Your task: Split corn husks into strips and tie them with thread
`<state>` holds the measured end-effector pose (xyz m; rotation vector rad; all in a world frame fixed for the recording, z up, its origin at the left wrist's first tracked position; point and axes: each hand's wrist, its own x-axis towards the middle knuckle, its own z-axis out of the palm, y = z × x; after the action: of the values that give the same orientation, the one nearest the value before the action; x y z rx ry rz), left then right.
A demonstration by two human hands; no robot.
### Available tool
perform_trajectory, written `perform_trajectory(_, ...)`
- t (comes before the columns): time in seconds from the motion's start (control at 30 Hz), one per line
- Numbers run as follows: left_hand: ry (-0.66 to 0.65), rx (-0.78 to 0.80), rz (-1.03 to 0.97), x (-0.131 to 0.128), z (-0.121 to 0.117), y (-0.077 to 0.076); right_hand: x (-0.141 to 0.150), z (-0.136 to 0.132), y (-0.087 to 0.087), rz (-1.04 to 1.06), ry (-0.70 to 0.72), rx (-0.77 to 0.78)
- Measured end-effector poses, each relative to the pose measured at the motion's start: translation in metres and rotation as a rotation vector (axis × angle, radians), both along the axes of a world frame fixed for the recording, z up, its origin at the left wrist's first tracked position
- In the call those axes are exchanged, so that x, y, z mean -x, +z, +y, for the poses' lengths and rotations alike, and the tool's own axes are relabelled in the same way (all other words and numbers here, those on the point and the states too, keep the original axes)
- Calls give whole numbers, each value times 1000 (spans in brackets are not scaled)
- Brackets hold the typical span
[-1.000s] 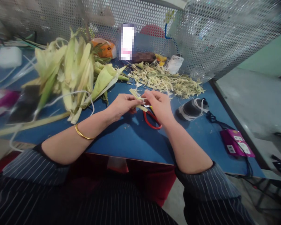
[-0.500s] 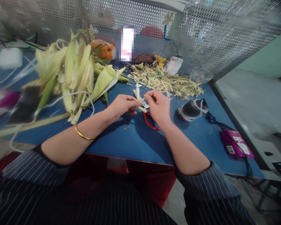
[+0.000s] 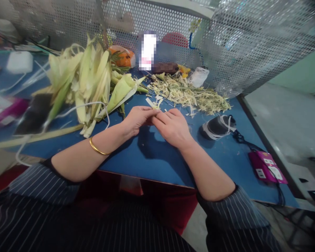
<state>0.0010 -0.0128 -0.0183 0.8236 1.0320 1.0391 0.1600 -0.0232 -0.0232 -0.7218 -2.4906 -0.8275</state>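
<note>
Above the blue table, my two hands meet at the fingertips. My left hand (image 3: 138, 120) is closed, pinching pale corn husk strips (image 3: 155, 103) that stick up beyond the fingers. My right hand (image 3: 172, 128) is turned back-up, its fingers bent against the same strips and touching the left fingertips. The palm side of the right hand is hidden, so anything else inside it cannot be seen. A heap of shredded husk bits (image 3: 186, 92) lies just past my hands. Large green and cream corn husks (image 3: 91, 80) are piled to the left.
A black cylinder wrapped in white cord (image 3: 217, 126) lies to the right, near a purple power strip (image 3: 267, 167) with cables. At the back are an orange packet (image 3: 123, 56), a blurred bright screen (image 3: 148, 50) and a perforated metal partition (image 3: 173, 21). A white cable (image 3: 86, 104) crosses the husks.
My right hand has rolled over and moved left against the left fingertips. Red-handled scissors seen below the right hand before are now out of sight. The view has shifted slightly.
</note>
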Motion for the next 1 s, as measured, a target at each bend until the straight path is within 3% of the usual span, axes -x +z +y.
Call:
perform_trajectory(0.17,-17,3,-52,2,0,1,0,-1,-1,46,-37,-34)
perform_trajectory(0.37,-62,33,-108,3,2,-2,-3,-2,-3,61,18,-82)
perform_trajectory(0.63,-66,0,-107,4,-1,3,-2,-4,1,140,-34,168)
perform_trajectory(0.87,-12,-49,-62,8,4,8,1,-9,0,184,37,79)
perform_trajectory(1.0,-1,-63,-27,9,5,8,3,-12,3,208,62,159)
